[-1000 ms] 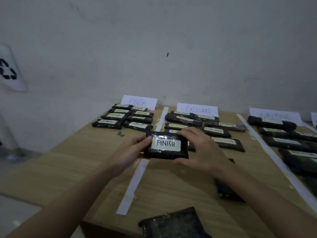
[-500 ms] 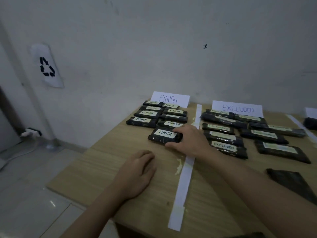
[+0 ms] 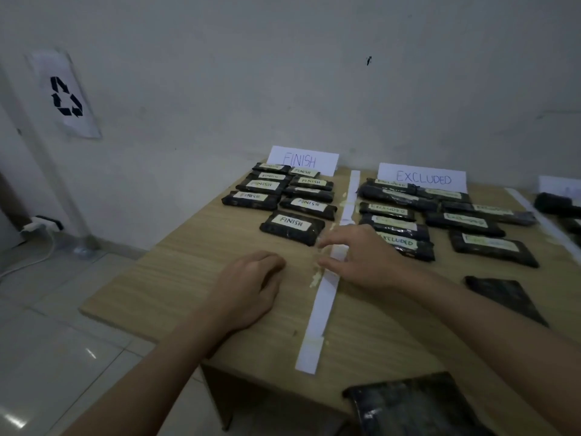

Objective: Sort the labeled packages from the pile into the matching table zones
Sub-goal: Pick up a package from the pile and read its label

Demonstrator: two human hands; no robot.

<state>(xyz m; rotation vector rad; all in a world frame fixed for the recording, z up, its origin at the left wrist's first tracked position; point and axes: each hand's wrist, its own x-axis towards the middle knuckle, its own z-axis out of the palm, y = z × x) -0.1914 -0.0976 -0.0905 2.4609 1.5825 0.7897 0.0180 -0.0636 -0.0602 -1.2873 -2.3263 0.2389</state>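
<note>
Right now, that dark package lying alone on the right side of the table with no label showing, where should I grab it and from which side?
Take the unlabeled dark package across its short width near the middle, coming from above with the right hand, which is nearest and holds nothing. It lies flat on the table, apart from the Excluded packages, so both long edges look free for thumb and fingers.

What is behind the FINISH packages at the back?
A white FINISH sign stands against the wall. The back packages hide its bottom edge.
</note>
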